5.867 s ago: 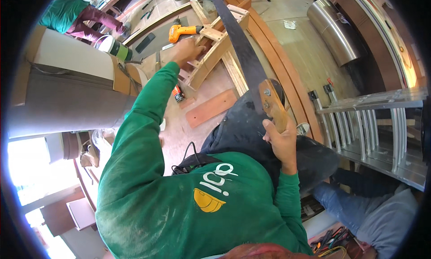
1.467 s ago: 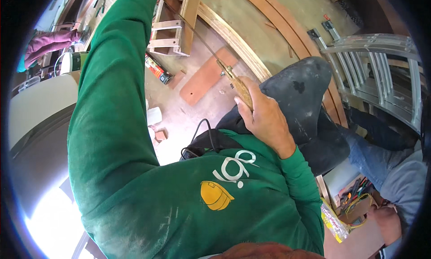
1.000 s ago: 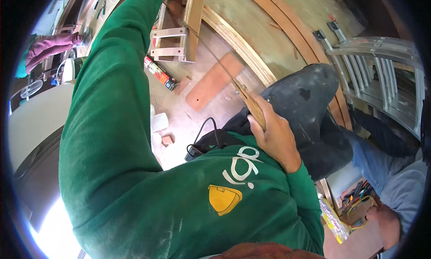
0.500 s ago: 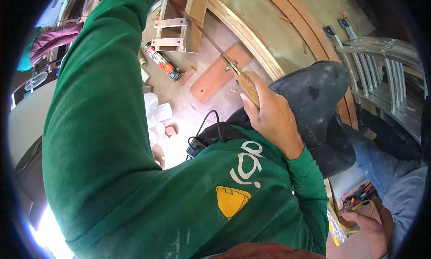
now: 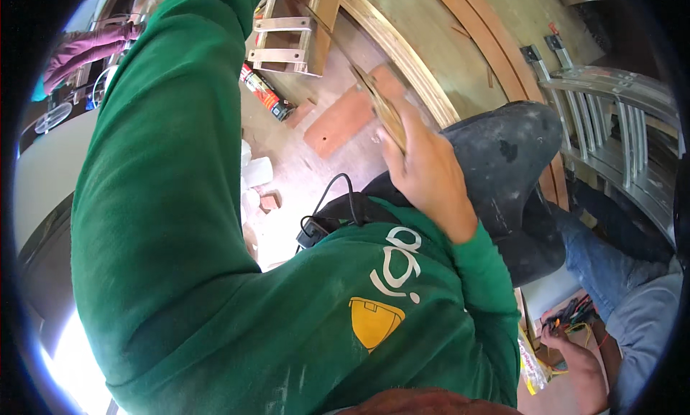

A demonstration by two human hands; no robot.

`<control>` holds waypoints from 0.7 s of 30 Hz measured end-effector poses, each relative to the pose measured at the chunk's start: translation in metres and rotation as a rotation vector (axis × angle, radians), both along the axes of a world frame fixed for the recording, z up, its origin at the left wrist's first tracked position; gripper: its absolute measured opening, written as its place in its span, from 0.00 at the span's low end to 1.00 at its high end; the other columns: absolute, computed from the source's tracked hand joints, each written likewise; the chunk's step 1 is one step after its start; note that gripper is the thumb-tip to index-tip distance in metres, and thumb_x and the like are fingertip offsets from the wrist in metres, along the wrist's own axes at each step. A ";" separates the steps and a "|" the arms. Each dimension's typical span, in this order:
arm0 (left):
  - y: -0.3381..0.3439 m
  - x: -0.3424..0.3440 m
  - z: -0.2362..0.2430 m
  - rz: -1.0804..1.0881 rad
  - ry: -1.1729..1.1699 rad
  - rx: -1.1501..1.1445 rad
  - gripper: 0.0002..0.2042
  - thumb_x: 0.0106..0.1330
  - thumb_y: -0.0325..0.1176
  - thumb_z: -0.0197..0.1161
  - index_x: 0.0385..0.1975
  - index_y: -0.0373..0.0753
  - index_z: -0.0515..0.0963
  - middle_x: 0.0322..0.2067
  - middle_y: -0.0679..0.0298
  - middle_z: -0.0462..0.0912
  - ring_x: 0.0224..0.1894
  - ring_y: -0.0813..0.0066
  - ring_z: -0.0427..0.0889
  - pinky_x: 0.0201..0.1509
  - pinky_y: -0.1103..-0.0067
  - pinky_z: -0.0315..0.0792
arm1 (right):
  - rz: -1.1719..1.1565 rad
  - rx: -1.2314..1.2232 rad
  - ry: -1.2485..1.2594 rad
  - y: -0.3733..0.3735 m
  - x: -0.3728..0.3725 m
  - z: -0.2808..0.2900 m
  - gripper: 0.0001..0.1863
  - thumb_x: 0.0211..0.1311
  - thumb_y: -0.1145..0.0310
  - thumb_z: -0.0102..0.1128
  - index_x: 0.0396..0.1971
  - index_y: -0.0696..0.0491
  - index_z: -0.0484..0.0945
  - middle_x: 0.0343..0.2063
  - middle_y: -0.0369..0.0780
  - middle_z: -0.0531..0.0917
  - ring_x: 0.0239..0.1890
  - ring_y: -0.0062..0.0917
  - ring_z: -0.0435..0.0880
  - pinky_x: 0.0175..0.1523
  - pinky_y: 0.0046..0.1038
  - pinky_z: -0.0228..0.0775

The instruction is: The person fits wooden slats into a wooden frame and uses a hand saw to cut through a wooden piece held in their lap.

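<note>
My right hand is closed round the wooden handle of a handsaw, slightly blurred. The long thin blade runs up and away into a small wooden frame with pale crosspieces at the top centre. My left arm in its green sleeve reaches past the top edge, so that hand is out of sight. Below the frame a spray-foam can lies beside a reddish board with a hole in it, beneath the saw handle.
Long curved timber strips border my bent right knee. An aluminium ladder stands at right; a co-worker's hand is among tools below it. Another person's legs show at upper left.
Since six seconds ago my left hand has left view and the saw has swung edge-on, pointing into the frame. Lately my right hand has risen slightly; the co-worker's hand has moved up to the tools.
</note>
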State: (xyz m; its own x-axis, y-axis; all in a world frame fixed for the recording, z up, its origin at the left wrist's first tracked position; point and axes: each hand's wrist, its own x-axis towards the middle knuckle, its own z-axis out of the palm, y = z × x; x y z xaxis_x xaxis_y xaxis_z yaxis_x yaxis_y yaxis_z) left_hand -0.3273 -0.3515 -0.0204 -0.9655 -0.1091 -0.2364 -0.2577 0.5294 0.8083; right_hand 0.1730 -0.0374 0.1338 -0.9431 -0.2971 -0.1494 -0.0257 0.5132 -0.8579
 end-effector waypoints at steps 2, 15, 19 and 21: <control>0.005 0.004 0.004 -0.010 0.016 -0.027 0.10 0.53 0.20 0.73 0.34 0.26 0.84 0.31 0.50 0.87 0.31 0.55 0.88 0.34 0.63 0.85 | 0.024 0.046 -0.028 -0.011 -0.015 -0.002 0.26 0.73 0.65 0.61 0.67 0.53 0.69 0.38 0.59 0.85 0.41 0.58 0.86 0.43 0.54 0.77; 0.002 0.001 0.020 -0.021 0.049 -0.089 0.09 0.53 0.20 0.73 0.34 0.26 0.84 0.31 0.51 0.87 0.31 0.56 0.88 0.34 0.63 0.85 | -0.012 0.027 0.009 0.004 -0.002 0.004 0.27 0.73 0.63 0.61 0.67 0.52 0.68 0.38 0.59 0.85 0.43 0.60 0.85 0.45 0.55 0.77; 0.004 0.005 0.020 -0.023 0.040 -0.103 0.09 0.53 0.20 0.72 0.34 0.27 0.85 0.31 0.51 0.87 0.31 0.56 0.88 0.33 0.63 0.85 | 0.001 0.028 0.027 0.005 -0.004 0.002 0.27 0.72 0.64 0.62 0.68 0.51 0.68 0.40 0.59 0.85 0.44 0.60 0.85 0.46 0.54 0.78; 0.001 0.009 0.011 -0.016 0.031 -0.095 0.09 0.53 0.20 0.72 0.34 0.27 0.85 0.31 0.51 0.87 0.31 0.56 0.88 0.33 0.63 0.85 | -0.011 0.036 0.014 0.020 0.016 0.006 0.28 0.72 0.65 0.63 0.69 0.51 0.68 0.44 0.58 0.85 0.46 0.59 0.85 0.48 0.52 0.79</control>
